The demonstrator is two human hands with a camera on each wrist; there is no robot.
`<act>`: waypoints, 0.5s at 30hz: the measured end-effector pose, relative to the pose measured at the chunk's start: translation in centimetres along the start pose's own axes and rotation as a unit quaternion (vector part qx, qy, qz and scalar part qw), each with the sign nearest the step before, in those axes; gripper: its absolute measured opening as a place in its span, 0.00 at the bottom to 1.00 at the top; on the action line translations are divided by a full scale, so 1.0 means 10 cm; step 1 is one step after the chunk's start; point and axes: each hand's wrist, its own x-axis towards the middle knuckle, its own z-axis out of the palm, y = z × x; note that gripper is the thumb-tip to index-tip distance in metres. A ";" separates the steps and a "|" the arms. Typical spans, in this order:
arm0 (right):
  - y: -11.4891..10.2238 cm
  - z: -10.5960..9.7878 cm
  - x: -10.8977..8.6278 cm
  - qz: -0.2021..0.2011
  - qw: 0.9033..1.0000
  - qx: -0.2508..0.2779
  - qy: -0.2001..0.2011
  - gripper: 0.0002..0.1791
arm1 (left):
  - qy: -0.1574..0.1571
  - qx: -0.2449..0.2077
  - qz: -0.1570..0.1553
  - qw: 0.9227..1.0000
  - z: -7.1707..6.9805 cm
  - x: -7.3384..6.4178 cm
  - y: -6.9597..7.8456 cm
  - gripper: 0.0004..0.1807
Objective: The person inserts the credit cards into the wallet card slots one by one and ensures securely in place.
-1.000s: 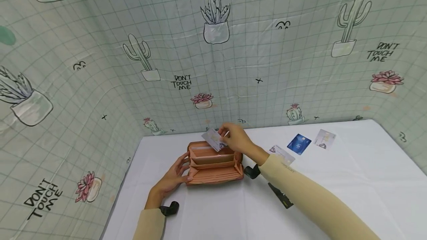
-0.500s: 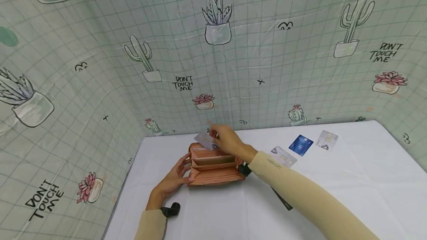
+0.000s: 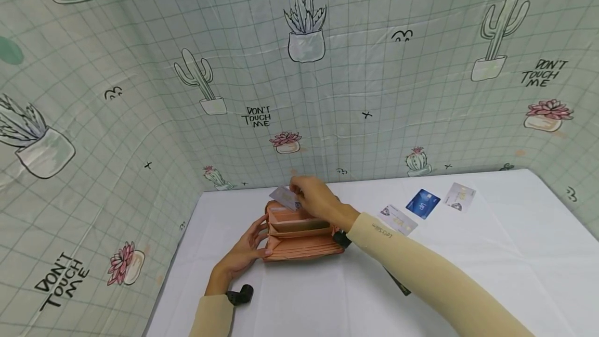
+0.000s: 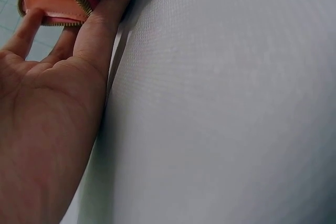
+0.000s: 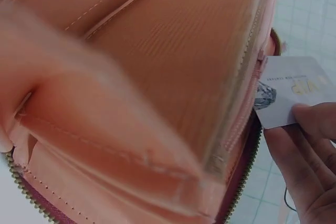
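Observation:
An orange-pink zip wallet point(image 3: 304, 250) stands on the white table with its compartments spread upward. My left hand point(image 3: 242, 253) holds its left end, thumb along the front and fingers behind; the left wrist view shows the fingers at the brass zip edge. Over the wallet's rear section, my right hand point(image 3: 318, 199) pinches a silver card point(image 3: 282, 197). In the right wrist view this card point(image 5: 294, 85) shows "VIP" and a diamond print, thumb on its face. Its lower corner is at the rear pocket's edge, beside the inner zip.
On the right lie a silver card point(image 3: 398, 219), a blue card point(image 3: 423, 204) and another silver card point(image 3: 460, 197). A dark, narrow item point(image 3: 398, 282) is partly hidden under the right forearm. A cactus-print curtain point(image 3: 346, 77) rises behind the table.
My right hand has shifted left with the silver card, bringing it to the wallet's rear left corner. The right sleeve now covers more of the dark item. My left hand stays on the wallet.

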 end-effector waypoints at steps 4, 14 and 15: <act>0.02 0.02 0.01 -0.014 0.999 -0.032 -0.020 0.05 | -0.001 0.000 0.000 1.000 -0.01 0.00 0.00 0.58; -0.02 -0.01 0.10 -0.007 0.995 -0.062 -0.083 0.04 | 0.003 0.007 -0.004 1.000 -0.01 0.00 0.00 0.57; -0.03 -0.01 0.11 -0.007 0.994 -0.065 -0.089 0.05 | 0.004 0.008 -0.005 1.000 0.00 0.00 0.00 0.57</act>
